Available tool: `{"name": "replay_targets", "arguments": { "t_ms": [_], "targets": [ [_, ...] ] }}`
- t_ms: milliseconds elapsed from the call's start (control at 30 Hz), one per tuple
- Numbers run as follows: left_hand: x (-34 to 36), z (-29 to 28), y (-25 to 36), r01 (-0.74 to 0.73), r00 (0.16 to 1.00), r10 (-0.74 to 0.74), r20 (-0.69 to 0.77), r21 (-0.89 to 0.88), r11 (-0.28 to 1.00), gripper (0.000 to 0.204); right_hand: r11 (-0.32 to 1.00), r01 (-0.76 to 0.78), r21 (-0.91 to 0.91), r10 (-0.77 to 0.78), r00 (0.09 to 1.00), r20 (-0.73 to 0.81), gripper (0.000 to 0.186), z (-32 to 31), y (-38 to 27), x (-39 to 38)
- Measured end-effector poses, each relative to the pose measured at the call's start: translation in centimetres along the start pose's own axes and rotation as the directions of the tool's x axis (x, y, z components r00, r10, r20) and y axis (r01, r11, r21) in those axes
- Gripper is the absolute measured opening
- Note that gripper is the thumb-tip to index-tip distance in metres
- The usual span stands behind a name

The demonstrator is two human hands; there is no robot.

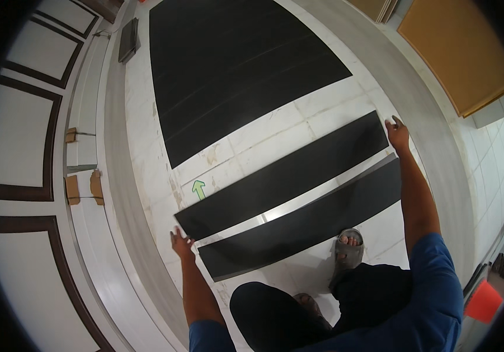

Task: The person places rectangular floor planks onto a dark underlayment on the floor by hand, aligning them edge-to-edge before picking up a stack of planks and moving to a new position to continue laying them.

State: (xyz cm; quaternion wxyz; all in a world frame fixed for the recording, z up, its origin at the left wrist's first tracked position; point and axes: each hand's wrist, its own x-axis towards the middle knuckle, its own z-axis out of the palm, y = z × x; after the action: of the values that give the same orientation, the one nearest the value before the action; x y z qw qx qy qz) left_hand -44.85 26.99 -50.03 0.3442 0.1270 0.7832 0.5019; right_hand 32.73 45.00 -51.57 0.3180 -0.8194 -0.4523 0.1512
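Two long black strips lie crosswise before me, the farther (281, 175) and the nearer (299, 217), with a pale gap between them. My left hand (183, 242) is at the left end of the farther strip, fingers apart; I cannot tell whether they touch it. My right hand (398, 132) is just beside that strip's right end, fingers apart and slightly bent. A large black sheet (240, 76) lies beyond them on white tiled floor (275, 123). A green arrow mark (198, 189) shows by the farther strip.
My sandaled foot (346, 252) is just below the nearer strip. White framed panels (14, 138) and long white boards (85, 223) with cardboard pieces line the left. A dark slab (127, 40) sits at upper left. A tan board (457, 53) and an orange object (482, 302) are at the right.
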Motion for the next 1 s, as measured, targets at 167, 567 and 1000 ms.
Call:
{"name": "replay_targets", "arguments": {
  "t_ms": [167,567,1000],
  "targets": [
    [-4.2,3.1,-4.2,0.243,0.969,-0.224,-0.103,0.247,0.938,0.076,0.971,0.123,-0.207,-0.088,0.981,0.171,0.066,2.4,-1.7,-7.9],
    [-4.5,7.7,-3.5,0.165,0.974,-0.122,0.190,-0.225,0.960,0.101,0.867,0.323,-0.380,-0.259,0.942,0.212,0.071,4.3,-4.1,-12.7],
    [-2.0,13.0,-3.9,-0.595,0.800,0.135,0.584,0.747,0.298,0.114,0.841,0.317,-0.438,-0.188,0.931,0.312,0.073,8.6,-5.9,-5.3]
  ]
}}
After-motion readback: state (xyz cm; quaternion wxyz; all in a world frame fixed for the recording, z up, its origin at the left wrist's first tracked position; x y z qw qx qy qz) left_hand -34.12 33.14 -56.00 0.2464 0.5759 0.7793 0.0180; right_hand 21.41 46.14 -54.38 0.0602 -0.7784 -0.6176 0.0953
